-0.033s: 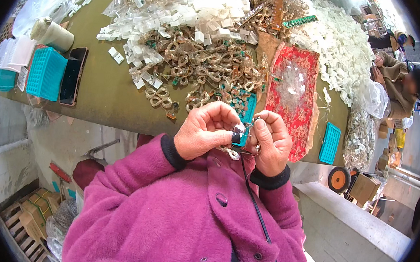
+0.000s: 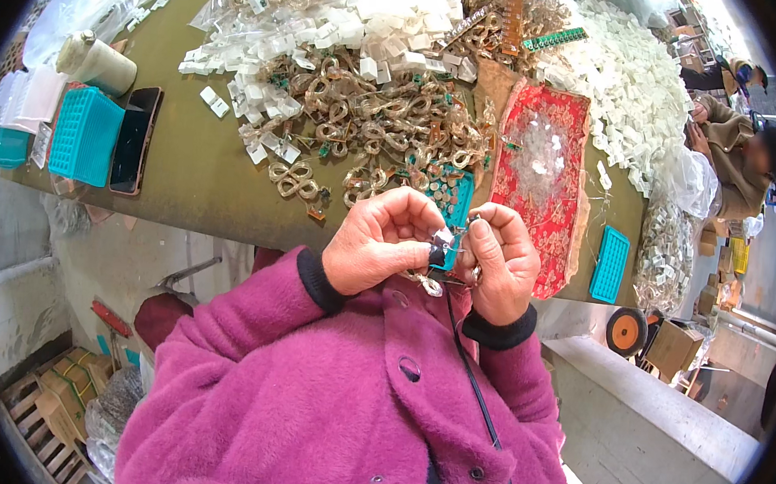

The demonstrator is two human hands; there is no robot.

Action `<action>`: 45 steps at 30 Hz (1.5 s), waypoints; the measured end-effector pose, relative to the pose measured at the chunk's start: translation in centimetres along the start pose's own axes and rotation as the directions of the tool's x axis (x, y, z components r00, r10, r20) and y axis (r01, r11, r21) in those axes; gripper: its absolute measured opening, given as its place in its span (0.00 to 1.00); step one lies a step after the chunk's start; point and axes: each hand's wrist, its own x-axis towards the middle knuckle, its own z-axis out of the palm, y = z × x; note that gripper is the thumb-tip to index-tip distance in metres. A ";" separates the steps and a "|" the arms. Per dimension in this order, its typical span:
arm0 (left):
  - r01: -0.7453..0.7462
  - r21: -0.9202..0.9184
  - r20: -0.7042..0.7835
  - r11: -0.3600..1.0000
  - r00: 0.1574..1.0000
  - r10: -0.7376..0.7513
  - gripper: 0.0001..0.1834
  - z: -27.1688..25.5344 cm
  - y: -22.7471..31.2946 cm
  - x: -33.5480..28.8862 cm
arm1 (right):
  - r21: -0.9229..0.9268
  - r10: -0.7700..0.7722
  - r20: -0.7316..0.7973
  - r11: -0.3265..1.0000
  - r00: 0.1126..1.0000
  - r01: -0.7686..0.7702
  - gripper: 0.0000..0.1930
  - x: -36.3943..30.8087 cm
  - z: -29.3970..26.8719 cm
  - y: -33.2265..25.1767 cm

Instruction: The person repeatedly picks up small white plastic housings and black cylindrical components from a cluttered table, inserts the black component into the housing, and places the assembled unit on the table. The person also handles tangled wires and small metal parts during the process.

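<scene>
My left hand is closed in a pinch on a small white piece, with something dark beside the thumb tip. Close by on the right, my right hand pinches a small dark object, mostly hidden by thumb and finger. Thin wires seem to run between the two hands. Under my left fingers hangs a bit of clear cable. Just behind my hands sits a teal tray filled with small round metallic parts. Coiled transparent cables with little green boards lie heaped beyond it.
Small white housings pile up at the right and back. A red patterned cloth bears loose clear bits. Another teal tray lies at the right edge; stacked teal trays, a phone and a white jar stand left. A co-worker sits at right.
</scene>
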 end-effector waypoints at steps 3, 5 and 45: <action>0.029 -0.032 0.010 0.999 1.000 -0.029 0.16 0.0 0.1 0.0 | -0.013 0.006 0.054 1.000 0.999 -0.005 0.09 0.4 -0.5 -0.2; 0.067 -0.053 0.023 0.996 0.998 -0.066 0.16 -0.1 0.4 0.0 | -0.039 0.009 0.093 0.999 0.996 -0.005 0.10 0.7 -0.9 -0.3; -0.269 0.574 0.055 0.774 0.955 0.291 0.13 1.3 1.8 -1.2 | -0.143 0.346 0.367 0.938 0.863 -0.316 0.23 -0.5 -2.1 -3.3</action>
